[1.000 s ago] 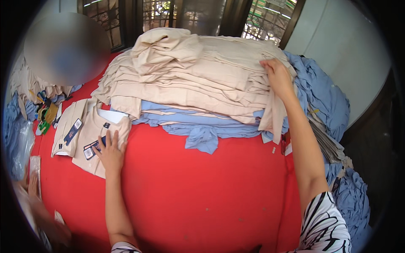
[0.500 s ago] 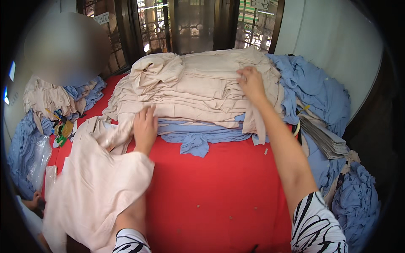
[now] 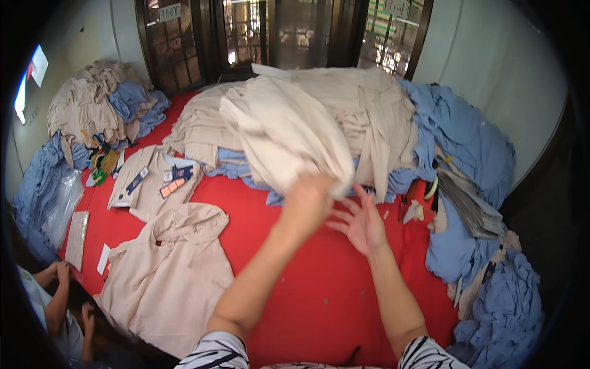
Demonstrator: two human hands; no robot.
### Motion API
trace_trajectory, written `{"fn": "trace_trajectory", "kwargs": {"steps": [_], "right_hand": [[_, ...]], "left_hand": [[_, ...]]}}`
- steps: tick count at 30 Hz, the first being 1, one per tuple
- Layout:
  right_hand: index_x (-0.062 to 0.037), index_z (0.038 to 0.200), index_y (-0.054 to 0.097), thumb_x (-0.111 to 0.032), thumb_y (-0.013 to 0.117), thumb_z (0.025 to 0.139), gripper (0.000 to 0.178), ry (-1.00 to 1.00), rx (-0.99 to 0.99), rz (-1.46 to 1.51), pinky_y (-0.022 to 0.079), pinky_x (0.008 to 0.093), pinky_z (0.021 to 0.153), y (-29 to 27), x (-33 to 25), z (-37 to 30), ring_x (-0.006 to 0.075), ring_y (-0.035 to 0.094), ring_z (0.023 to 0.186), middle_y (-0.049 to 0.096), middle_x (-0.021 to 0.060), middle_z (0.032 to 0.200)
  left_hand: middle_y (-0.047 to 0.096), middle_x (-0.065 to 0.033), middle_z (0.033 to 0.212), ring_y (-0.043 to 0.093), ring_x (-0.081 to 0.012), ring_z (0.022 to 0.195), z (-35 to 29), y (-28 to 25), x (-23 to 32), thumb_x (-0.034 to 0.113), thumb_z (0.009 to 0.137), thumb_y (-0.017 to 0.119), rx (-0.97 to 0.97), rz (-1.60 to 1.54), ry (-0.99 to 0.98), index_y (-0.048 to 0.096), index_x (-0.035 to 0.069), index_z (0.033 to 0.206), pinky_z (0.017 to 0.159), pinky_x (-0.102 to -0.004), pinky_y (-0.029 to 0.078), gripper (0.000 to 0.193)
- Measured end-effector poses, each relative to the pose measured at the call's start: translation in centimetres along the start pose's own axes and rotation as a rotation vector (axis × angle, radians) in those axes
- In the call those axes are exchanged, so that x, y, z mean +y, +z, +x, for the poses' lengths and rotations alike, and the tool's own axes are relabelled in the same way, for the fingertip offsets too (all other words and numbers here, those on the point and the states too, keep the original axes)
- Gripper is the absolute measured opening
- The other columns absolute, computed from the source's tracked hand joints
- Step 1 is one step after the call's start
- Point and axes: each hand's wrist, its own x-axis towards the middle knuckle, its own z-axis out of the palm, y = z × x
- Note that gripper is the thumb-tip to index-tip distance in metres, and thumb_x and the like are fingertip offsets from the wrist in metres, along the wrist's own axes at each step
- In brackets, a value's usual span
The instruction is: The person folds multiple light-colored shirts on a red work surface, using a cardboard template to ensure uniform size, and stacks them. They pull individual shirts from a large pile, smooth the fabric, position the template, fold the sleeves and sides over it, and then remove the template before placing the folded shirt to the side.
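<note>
My left hand (image 3: 309,202) is closed on one end of a beige garment (image 3: 289,132), which is blurred by motion and swings above the front of a beige pile. Just right of it, my right hand (image 3: 362,222) has its fingers spread beside the garment's lower end, holding nothing I can see. Behind lies the thick pile of beige garments (image 3: 384,117), with blue garments (image 3: 236,167) under it. To the left a beige hooded garment (image 3: 169,264) is laid out on the red cloth (image 3: 319,313). Beyond it, a folded beige garment (image 3: 138,203) carries dark and orange tags.
Blue garments (image 3: 467,129) are heaped at right, by a stack of grey sheets (image 3: 470,203). Scissors and tape rolls (image 3: 101,166) lie at left, near plastic wrap (image 3: 58,209) and another clothes heap (image 3: 86,104). Another person's hands (image 3: 58,273) show at lower left.
My left hand has moved right and now grips a beige garment swung over the pile. My right hand has come down off the pile. The tagged garment at left is uncovered.
</note>
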Motion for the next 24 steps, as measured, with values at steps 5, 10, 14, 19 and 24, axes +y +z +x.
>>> {"fn": "trace_trajectory", "kwargs": {"steps": [5,10,14,19,24], "right_hand": [[0.0062,0.122,0.056,-0.011,0.065,0.09,0.037,0.102,0.127,-0.337,0.054,0.0339,0.084,-3.0,1.5,-5.3,0.0209,0.066,0.097,0.066,0.0132,0.112],[0.0071,0.11,0.062,-0.008,0.069,0.087,0.028,0.07,0.177,-0.893,0.053,0.0319,0.079,-1.7,-3.7,-16.8,0.0173,0.067,0.09,0.069,0.0115,0.101],[0.0053,0.112,0.065,-0.031,0.057,0.097,0.04,-0.504,0.115,-0.68,0.054,0.0326,0.085,4.0,-11.0,-25.4,0.0212,0.069,0.094,0.07,0.016,0.103],[0.0023,0.104,0.066,-0.045,0.053,0.098,0.049,-0.478,-0.091,-0.686,0.056,0.0288,0.074,8.4,-17.2,-24.3,0.0178,0.069,0.081,0.07,0.0113,0.091],[0.0021,0.133,0.053,-0.045,0.055,0.097,0.059,-0.176,0.117,-0.986,0.045,0.0315,0.097,-0.4,-13.1,-8.8,0.0198,0.058,0.113,0.062,0.0149,0.124]], "left_hand": [[0.065,-0.0143,0.09,0.062,-0.0343,0.083,-13.3,-3.1,9.2,0.002,0.072,0.066,-0.476,-0.259,-0.321,0.064,0.004,0.103,0.074,-0.0446,0.052,0.032],[0.064,-0.0127,0.09,0.066,-0.0316,0.085,-18.5,-8.2,12.4,0.004,0.075,0.067,-0.52,-0.041,-0.31,0.061,0.003,0.098,0.075,-0.0373,0.053,0.024],[0.067,-0.0113,0.092,0.068,-0.0277,0.081,-18.4,-13.5,17.3,0.008,0.077,0.069,-0.401,-0.703,-0.721,0.06,0.003,0.107,0.065,-0.0376,0.053,0.032],[0.069,-0.0102,0.089,0.069,-0.026,0.08,-12.9,-19.2,20.3,0.014,0.07,0.08,-0.728,-0.278,-0.176,0.064,0.006,0.107,0.069,-0.0341,0.054,0.041],[0.066,-0.0143,0.099,0.064,-0.0288,0.086,-11.1,-14.2,11.6,0.012,0.077,0.076,-0.205,0.175,-0.306,0.063,0.002,0.106,0.077,-0.0379,0.051,0.034]]}}
